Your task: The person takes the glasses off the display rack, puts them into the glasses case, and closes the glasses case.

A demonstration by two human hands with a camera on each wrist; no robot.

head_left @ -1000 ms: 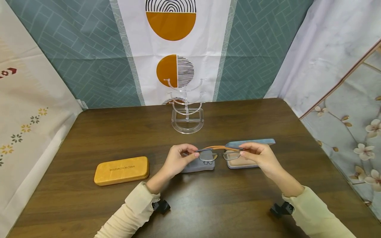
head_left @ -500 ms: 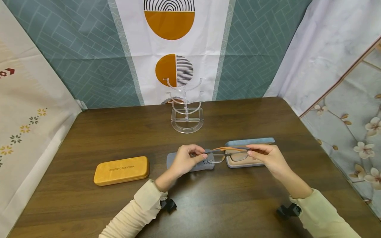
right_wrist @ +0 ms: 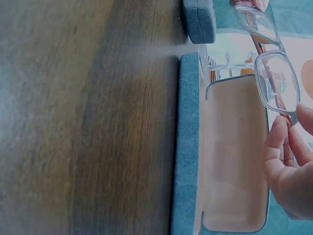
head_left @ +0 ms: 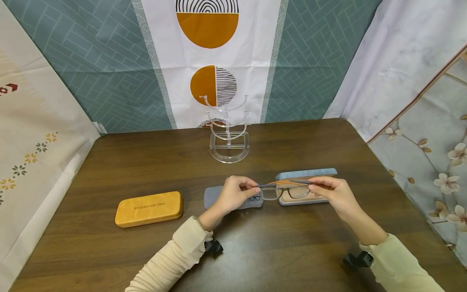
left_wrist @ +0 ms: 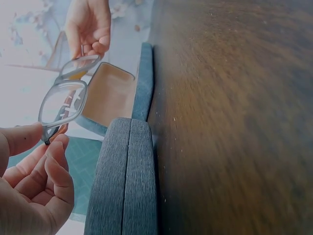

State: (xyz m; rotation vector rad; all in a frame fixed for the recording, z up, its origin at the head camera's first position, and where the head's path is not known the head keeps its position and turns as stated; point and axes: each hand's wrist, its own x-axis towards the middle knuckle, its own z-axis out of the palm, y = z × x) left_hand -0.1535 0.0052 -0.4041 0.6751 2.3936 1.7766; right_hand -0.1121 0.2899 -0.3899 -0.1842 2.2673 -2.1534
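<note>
Between my two hands I hold a pair of glasses [head_left: 279, 194] with a dark frame and orange on the temples, which look folded. My left hand [head_left: 237, 194] pinches the left end of the frame between thumb and fingers. At the opposite end, my right hand [head_left: 333, 194] pinches the frame's right corner. In the left wrist view the glasses [left_wrist: 63, 104] are raised above the table. Behind them lies an open blue glasses case [head_left: 306, 175] with a beige lining [right_wrist: 234, 156]. A closed grey-blue glasses case [head_left: 213, 197] sits partly hidden behind my left hand.
A yellow glasses case [head_left: 149, 209] with printed lettering lies closed at the left of the wooden table [head_left: 153, 162]. A clear tiered display stand [head_left: 229, 156] with curved arms stands at the back middle. Patterned cloths [head_left: 310, 65] hang behind the table and at both sides.
Both hands have moved to the right with the glasses, which now overlap the open case more. More of the closed grey-blue case shows. The yellow case and the stand stay put.
</note>
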